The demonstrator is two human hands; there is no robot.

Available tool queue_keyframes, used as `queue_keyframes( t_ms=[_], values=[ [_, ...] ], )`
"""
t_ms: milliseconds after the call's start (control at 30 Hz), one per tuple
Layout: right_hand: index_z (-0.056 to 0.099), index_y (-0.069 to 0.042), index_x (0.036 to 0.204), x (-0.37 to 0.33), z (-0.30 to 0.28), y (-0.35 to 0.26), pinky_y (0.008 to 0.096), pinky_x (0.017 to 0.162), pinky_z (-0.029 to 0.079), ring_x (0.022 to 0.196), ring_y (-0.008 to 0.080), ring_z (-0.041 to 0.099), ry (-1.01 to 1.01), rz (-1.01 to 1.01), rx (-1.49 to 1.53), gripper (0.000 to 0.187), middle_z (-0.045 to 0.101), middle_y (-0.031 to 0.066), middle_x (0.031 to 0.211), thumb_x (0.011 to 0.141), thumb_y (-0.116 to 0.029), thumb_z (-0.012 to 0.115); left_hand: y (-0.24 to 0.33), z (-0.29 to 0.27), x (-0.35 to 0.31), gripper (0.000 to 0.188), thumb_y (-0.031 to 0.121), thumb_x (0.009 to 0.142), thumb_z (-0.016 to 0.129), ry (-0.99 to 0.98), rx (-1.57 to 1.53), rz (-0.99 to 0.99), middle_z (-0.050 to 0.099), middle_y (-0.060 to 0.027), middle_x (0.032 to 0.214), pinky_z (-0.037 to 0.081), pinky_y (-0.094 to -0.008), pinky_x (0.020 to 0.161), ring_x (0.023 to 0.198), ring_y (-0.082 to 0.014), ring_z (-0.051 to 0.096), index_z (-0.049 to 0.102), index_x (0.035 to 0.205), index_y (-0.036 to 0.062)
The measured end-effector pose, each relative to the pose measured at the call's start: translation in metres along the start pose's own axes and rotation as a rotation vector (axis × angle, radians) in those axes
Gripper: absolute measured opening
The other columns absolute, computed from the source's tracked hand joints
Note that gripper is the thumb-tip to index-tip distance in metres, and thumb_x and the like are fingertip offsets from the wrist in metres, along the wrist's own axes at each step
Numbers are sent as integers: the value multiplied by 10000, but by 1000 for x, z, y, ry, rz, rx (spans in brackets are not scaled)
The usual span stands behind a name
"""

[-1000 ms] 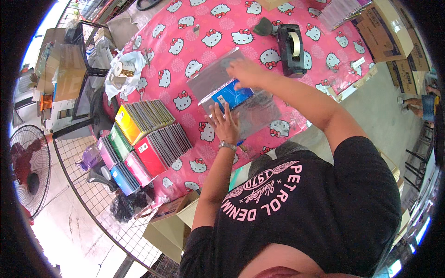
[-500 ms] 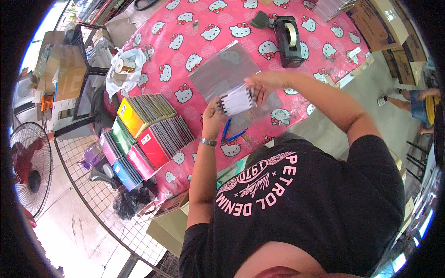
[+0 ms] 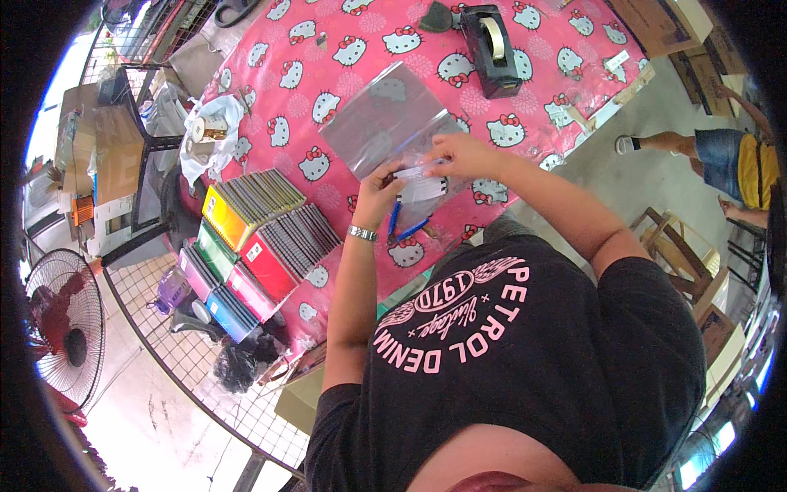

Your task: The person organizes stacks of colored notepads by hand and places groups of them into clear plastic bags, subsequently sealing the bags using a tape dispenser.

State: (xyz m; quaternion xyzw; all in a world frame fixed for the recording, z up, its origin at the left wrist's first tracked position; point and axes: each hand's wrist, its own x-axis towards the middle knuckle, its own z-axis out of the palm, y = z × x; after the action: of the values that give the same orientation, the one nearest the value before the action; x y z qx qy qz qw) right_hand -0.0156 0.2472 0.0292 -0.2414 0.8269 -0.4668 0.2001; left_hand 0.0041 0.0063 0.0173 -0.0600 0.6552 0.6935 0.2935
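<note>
My left hand (image 3: 381, 190), with a metal watch at the wrist, is closed on the left side of a small white pad with black notches along its edges (image 3: 424, 190). My right hand (image 3: 459, 156) pinches at the upper right of the pad, where a shiny clear film shows. The fingertips partly cover both. Beneath and beyond the hands, a large clear plastic sheet (image 3: 381, 115) lies on the pink patterned tablecloth (image 3: 320, 82). Two slim blue pen-like things (image 3: 410, 229) lie in a V just below the pad.
Stacked spiral notebooks (image 3: 266, 234) in several colours stand at the left. Beyond them sits a white plastic bag (image 3: 205, 143) holding a roll. A black tape dispenser (image 3: 492, 53) is at the far side. A fan (image 3: 70, 328) stands at left; another person (image 3: 721, 164) is at right.
The pad has tilted and turned, showing less of its broad white face. My right hand has come down toward its upper edge. At the right, the other person has come further into view.
</note>
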Motion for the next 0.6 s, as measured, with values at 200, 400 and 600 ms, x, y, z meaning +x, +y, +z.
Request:
queue_keyframes(
  t_ms=[200, 400, 600],
  values=[
    [659, -86, 883, -11, 32, -8, 380, 657, 461, 753, 276, 577, 353, -116, -75, 197, 534, 116, 804, 754, -234, 680, 27, 21, -6, 293, 12, 702, 657, 183, 1037, 561, 600, -60, 902, 466, -326, 700, 841, -217, 571, 668, 991, 59],
    [625, -44, 914, -34, 12, -37, 402, 800, 464, 912, 279, 558, 278, -398, -282, 231, 562, 95, 912, 725, -172, 663, 37, 10, -35, 385, -3, 695, 624, -122, 932, 543, 560, -113, 1051, 476, -329, 817, 944, -259, 573, 656, 1071, 72],
    [615, -37, 898, -38, 40, -23, 425, 860, 425, 962, 292, 520, 288, -352, -374, 250, 542, 92, 974, 700, -180, 673, 28, 14, -39, 361, -56, 682, 580, -97, 1025, 604, 557, -113, 1065, 455, -353, 881, 1010, -264, 551, 672, 1011, 58]
  ],
)
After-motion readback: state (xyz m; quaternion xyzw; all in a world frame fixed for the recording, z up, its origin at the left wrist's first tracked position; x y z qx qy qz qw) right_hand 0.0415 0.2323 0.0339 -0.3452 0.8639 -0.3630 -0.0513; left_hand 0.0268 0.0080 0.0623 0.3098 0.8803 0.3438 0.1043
